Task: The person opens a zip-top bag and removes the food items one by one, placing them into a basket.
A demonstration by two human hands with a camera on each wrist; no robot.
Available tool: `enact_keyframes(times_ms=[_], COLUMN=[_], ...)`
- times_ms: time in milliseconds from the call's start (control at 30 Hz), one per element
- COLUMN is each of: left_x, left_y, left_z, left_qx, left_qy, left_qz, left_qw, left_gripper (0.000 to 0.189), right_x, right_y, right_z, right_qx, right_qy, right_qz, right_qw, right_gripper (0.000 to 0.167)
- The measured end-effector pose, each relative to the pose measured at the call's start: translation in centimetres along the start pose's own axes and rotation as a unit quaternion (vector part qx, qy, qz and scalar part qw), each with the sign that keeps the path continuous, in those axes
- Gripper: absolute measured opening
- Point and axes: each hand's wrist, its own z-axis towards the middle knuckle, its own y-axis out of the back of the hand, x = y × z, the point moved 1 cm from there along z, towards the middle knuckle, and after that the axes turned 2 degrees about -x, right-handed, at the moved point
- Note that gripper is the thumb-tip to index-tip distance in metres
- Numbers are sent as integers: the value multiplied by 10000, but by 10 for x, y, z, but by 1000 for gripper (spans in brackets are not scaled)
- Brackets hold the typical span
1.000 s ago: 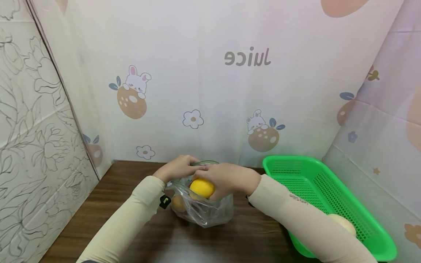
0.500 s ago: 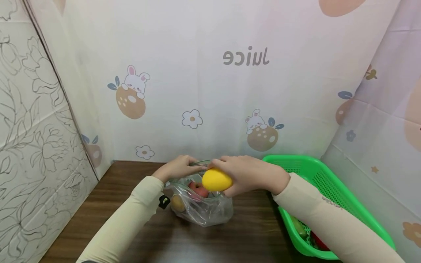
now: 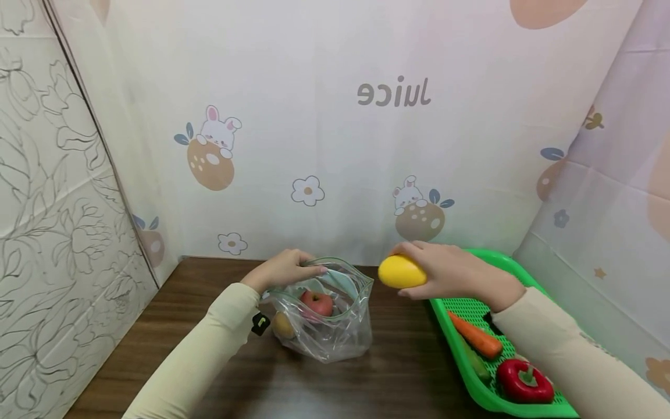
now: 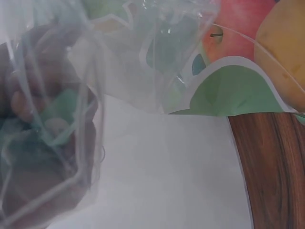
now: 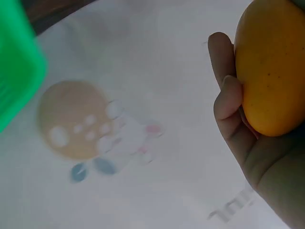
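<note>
My left hand (image 3: 282,271) grips the rim of a clear zip-top plastic bag (image 3: 345,340), which stands open on the table. Through the plastic, a red apple (image 3: 316,304) and a brownish-yellow round fruit (image 3: 283,325) show inside. In the left wrist view the apple (image 4: 238,28) appears at the upper right, and the fingers are blurred behind the film. My right hand (image 3: 450,270) holds a smooth yellow mango (image 3: 402,272) in the air, right of the bag and by the basket's left rim. The right wrist view shows fingers curled round the mango (image 5: 274,71).
A green plastic basket (image 3: 458,364) stands on the right of the brown wooden table (image 3: 235,372). It holds a carrot (image 3: 475,334), a red bell pepper (image 3: 525,381) and a long green vegetable (image 3: 476,361); my right forearm hides part of it. A printed curtain (image 3: 335,145) hangs behind.
My right hand has lifted the mango out of the bag's mouth and carried it right, towards the basket. The apple has come into sight. My left hand stays on the rim.
</note>
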Motion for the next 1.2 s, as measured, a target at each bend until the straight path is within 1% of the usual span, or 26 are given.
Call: enact_keyframes(times_ms=[167,367,433,567,733,867,1000,1200], left_x=[-1,-1,-1,0,2,3,2,2], left_y=[0,0,0,0,-1,-1,-2,-2], left_z=[0,0,-1,-1,-1,-1,-2,-2], left_qx=[-3,32,14,-7,5,11,18,-14], left_qy=[-21,-64,-51,-46,-44,-56,-42,-20], left_qz=[-46,-40,-38,-50,-53,-93,-113,-110], left_qw=[10000,10000,10000,10000,10000,9999,9999,9999], left_gripper=[42,42,41,41,44,45,49,48], right_x=[-37,-82,-95,-118,-141,-155,-165,-172], right_y=[2,-5,-10,-22,-45,-66,-85,-100], right_z=[-20,-42,-48,-60,-73,-81,-88,-93], right_qx=[-74,-60,-9,226,459,666,923,1291], right_qy=[-337,-750,-849,-1155,-1470,-1748,-2093,-2512], right_qz=[48,309,411,590,767,1022,1263,1474], right_qw=[9994,9967,9955,9913,9851,9770,9653,9479], right_gripper=[57,57,57,58,60,60,61,56])
